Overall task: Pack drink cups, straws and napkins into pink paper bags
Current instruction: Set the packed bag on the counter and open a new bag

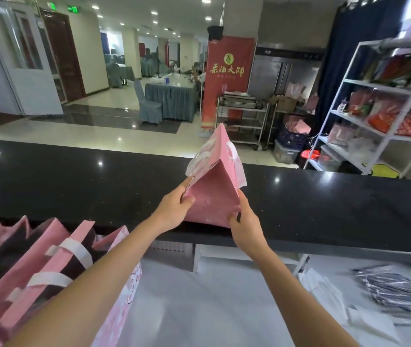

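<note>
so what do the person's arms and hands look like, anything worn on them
Both forearms are bare as far as the picture shows; no sleeve or cuff comes into view. The left hand and the right hand wear no gloves, and no watch, bracelet or ring shows on either. The fingernails look short and plain, though they are too small to be sure of polish.

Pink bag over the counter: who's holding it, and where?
Both hands: left hand and right hand pinch the pink paper bag at its near bottom corners.

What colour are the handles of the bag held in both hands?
White, on a pink bag; its handles show best in the head view.
</note>
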The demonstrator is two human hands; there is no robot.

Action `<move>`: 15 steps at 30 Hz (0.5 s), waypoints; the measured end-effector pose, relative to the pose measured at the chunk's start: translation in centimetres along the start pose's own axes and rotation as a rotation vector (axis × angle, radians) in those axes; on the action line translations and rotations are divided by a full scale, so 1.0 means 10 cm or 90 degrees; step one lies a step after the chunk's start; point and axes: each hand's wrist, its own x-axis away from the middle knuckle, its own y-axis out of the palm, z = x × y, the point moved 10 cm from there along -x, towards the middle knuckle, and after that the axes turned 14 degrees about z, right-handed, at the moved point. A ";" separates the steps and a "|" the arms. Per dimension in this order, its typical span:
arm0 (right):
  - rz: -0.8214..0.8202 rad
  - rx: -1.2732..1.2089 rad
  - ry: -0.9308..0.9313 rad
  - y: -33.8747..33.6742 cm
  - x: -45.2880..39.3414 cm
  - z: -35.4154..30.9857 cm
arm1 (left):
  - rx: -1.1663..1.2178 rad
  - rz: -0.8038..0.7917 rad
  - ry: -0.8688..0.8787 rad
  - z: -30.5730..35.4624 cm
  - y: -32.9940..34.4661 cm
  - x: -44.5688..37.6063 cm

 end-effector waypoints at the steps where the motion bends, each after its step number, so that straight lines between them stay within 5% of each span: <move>1: -0.001 0.003 -0.006 -0.04 0.03 0.00 | -0.001 0.006 0.003 0.02 -0.03 0.05; 8: 0.035 -0.003 -0.097 -0.29 0.31 -0.08 | -0.065 0.106 0.011 -0.02 -0.48 0.59; 15: -0.117 -0.030 -0.232 0.24 0.83 -0.48 | -0.187 0.151 -0.006 -0.15 -1.07 1.48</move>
